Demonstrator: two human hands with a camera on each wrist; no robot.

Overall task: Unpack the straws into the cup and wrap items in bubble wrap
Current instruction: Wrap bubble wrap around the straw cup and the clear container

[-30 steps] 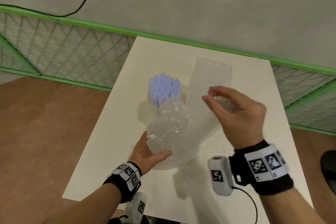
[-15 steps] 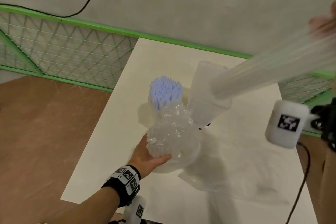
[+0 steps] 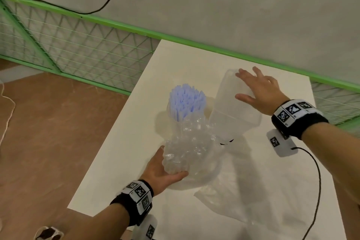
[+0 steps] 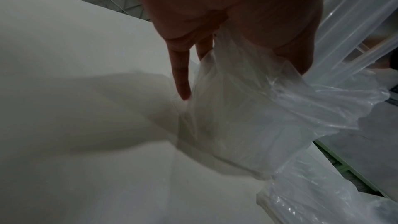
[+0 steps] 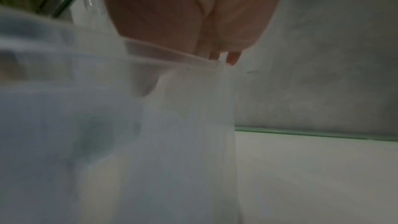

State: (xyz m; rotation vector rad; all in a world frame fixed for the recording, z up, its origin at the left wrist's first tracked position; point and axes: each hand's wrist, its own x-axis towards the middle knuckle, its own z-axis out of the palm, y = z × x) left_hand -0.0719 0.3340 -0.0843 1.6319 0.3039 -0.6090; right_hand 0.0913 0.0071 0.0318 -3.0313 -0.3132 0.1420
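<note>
A bunch of pale blue straws (image 3: 187, 101) stands in a cup swathed in bubble wrap (image 3: 187, 146) on the white table (image 3: 124, 161). My left hand (image 3: 163, 169) grips the wrapped cup low on its left side, thumb curled round the front. In the left wrist view its fingers (image 4: 181, 74) lie against the crinkled wrap (image 4: 247, 108). To the right stands a tall translucent plastic container (image 3: 231, 115), leaning slightly. My right hand (image 3: 259, 89) rests on its upper part with fingers spread and straight. The right wrist view shows the container wall (image 5: 150, 142) blurred, with my fingertips (image 5: 233, 57) at its rim.
A loose clear plastic sheet (image 3: 243, 197) lies on the table, front right of the cup. A black cable (image 3: 317, 181) trails from my right wrist over the table's right side. A green mesh fence (image 3: 78, 45) and a grey wall stand behind; brown floor lies to the left.
My right hand swung far up and right with a clear plastic piece, then came back down onto the translucent container. The left hand has kept its hold on the wrapped cup.
</note>
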